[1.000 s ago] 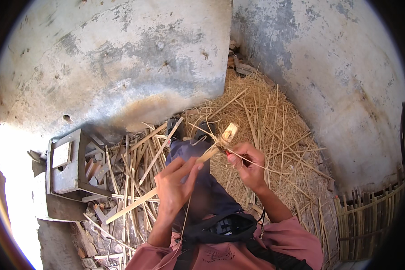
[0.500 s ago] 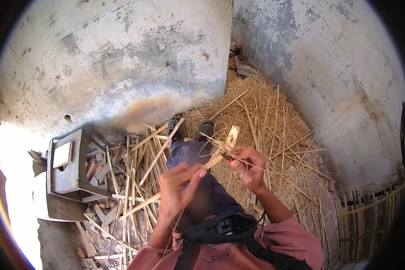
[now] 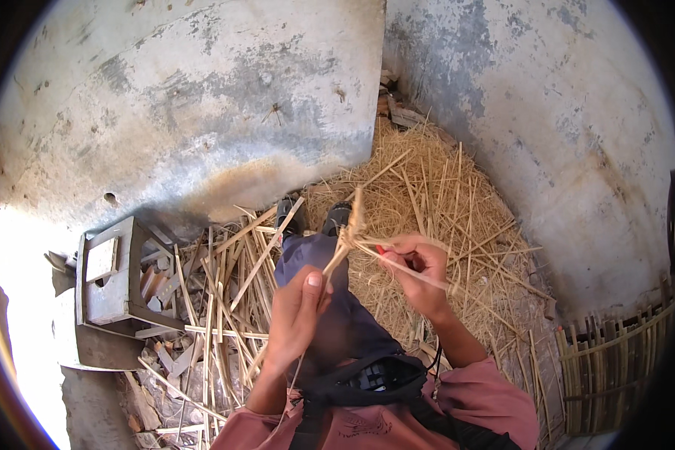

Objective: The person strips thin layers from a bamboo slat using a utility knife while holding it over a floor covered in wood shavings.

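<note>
Both hands grip one bamboo strip (image 3: pixel 350 238) above the lap: left hand (image 3: pixel 296 315) fingers pinch its lower end, right hand (image 3: pixel 420 274) fingers close around thin splits, whose far ends vanish against the straw pile (image 3: pixel 442 187).

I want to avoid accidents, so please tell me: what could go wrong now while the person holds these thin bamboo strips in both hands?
1. The left hand and right hand are bare and pinch thin bamboo strips; the edges may cut or leave splinters.
2. The strips are bent where they cross and might snap.
3. Loose bamboo slats and straw cover the floor around the feet, so the person may slip when standing up.
</note>
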Available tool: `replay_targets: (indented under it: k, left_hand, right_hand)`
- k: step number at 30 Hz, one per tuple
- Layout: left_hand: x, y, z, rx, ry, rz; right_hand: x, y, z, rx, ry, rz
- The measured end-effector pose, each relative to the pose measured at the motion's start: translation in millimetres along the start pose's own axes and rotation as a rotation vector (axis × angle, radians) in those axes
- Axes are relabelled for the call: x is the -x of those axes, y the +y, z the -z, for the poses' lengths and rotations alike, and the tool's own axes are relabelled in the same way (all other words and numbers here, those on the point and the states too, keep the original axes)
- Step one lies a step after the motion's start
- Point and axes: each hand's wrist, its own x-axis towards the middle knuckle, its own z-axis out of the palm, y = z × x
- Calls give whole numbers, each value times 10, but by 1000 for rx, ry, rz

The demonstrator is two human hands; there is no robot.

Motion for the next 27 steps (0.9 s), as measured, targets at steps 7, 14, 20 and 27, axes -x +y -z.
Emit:
replay_targets:
  k: [7, 14, 20, 27]
  left_hand:
    - [-47, 71, 7, -70, -102, 6]
    - [-149, -94, -7, -22, -99, 35]
    - [-269, -211, -11, 107, -143, 106]
    - [-404, -445, -20, 354, -190, 179]
  right_hand:
    - [-8, 16, 149, 0, -42, -140]
    - [22, 127, 295, 10, -24, -184]
    - [17, 44, 156, 352, -97, -22]
    - [12, 180, -51, 145, -54, -199]
